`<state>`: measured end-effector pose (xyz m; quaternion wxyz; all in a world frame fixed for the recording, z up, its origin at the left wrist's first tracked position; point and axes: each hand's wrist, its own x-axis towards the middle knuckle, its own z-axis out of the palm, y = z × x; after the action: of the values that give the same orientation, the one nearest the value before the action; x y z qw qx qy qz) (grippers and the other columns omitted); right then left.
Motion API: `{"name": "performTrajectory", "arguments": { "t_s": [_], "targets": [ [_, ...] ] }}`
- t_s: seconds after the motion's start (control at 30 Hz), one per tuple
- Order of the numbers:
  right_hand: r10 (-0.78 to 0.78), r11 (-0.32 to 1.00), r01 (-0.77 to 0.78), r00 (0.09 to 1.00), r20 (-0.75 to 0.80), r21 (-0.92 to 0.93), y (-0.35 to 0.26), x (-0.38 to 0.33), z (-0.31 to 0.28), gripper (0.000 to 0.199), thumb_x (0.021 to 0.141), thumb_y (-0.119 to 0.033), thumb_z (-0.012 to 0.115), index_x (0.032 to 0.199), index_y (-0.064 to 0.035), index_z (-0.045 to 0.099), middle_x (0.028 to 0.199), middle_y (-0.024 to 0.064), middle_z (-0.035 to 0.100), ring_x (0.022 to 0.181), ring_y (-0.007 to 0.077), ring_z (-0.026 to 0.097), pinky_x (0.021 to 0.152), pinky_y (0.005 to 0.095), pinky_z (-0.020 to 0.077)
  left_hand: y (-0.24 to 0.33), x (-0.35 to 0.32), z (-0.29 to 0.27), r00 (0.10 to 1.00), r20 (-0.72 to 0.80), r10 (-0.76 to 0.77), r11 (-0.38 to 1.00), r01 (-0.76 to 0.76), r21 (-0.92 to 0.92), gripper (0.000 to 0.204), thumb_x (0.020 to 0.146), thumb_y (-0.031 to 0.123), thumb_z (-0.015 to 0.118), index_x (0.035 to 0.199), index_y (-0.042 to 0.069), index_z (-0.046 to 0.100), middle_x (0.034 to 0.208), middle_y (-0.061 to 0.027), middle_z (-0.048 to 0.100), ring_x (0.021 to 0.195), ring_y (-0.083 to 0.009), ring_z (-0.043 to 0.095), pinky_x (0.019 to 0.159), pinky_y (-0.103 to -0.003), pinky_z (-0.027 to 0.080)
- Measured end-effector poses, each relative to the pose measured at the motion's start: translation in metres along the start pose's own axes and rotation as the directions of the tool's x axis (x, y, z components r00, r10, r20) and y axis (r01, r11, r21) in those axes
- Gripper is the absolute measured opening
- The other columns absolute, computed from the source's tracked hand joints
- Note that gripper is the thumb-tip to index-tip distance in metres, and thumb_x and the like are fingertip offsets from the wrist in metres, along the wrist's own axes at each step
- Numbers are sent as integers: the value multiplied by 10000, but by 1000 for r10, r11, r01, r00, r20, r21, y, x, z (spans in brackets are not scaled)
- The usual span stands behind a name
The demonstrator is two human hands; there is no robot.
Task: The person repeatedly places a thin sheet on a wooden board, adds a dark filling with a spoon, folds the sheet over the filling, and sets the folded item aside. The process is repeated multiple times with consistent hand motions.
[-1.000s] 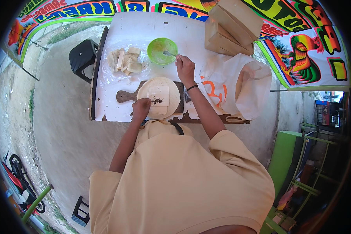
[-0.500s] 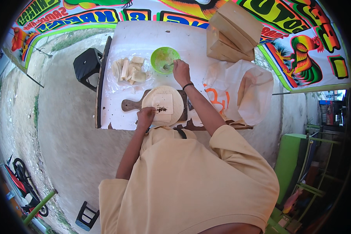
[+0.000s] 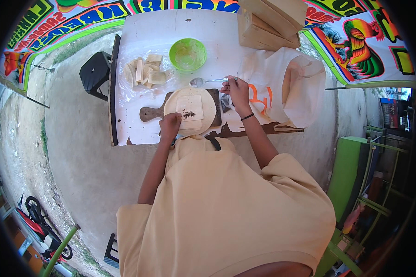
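My right hand [image 3: 236, 92] grips a metal spoon [image 3: 210, 81] by its handle, its bowl end pointing left between the green bowl [image 3: 173, 59] and the cutting board. Dark wooden cutting board [image 3: 151, 113] carries a round cream-coloured disc [image 3: 210, 102]. On the disc lie pale square sheets [image 3: 190, 102], overlapping, with a small heap of dark crumbly bits [image 3: 188, 114] on top. My left hand [image 3: 171, 123] rests at the sheets' left edge with fingers pinched together; what they hold, if anything, is hidden. Some wet residue coats the bowl's inside.
Left of the bowl, a clear plastic sheet [image 3: 128, 87] bears several folded pale pieces [image 3: 149, 74]. Brown cardboard boxes [image 3: 263, 34] stand at the far right, with a white plastic bag [image 3: 305, 94] nearer. A black stool [image 3: 95, 74] stands beyond the table's [image 3: 143, 136] left edge.
My right hand has lifted the spoon out of the green bowl and brought it nearer and rightward, towards the board. My left hand stays at the sheets. The whole view has shifted slightly.
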<state>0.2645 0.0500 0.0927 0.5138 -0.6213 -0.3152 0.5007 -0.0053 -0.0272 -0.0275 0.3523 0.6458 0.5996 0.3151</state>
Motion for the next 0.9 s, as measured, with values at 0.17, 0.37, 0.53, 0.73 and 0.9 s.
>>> {"name": "performTrajectory", "arguments": {
  "t_s": [0.17,0.37,0.53,0.73,0.9],
  "targets": [
    [130,990,-127,991,43,-58,54,-50,-19,281,997,-203,494,964,55,601,785,77,619,653,124,627,650,284,585,-3,2,1,998,48,-38,999,37,12,155,821,126,682,970,85,699,965,-112,707,909,-252,683,827,-350,527],
    [-22,960,54,993,117,-276,71,-86,-19,266,986,-180,506,970,60,619,785,73,649,666,114,645,629,259,555,-13,-1,5,998,34,-58,996,60,-66,161,822,99,680,982,81,698,991,-96,711,929,-214,683,842,-330,524],
    [-194,890,239,969,152,-389,69,-102,-11,240,952,-176,538,966,42,635,758,117,663,634,163,663,593,282,519,1,0,3,996,31,-88,993,90,-70,176,793,53,690,968,69,699,969,-98,713,898,-219,692,825,-325,534],
    [-303,848,362,931,205,-387,48,-112,-15,196,944,-134,540,961,38,632,792,154,639,663,254,650,597,325,495,2,-1,3,997,5,-78,996,78,-51,176,779,39,700,953,66,702,960,-102,714,892,-225,695,820,-327,539],
    [-383,736,507,858,342,-448,54,-110,-11,177,941,-106,549,988,43,633,784,140,637,645,205,648,592,304,497,-2,-1,5,997,3,-82,992,82,-94,173,779,44,705,950,68,703,956,-101,714,899,-227,694,822,-329,539]
  ]
}}
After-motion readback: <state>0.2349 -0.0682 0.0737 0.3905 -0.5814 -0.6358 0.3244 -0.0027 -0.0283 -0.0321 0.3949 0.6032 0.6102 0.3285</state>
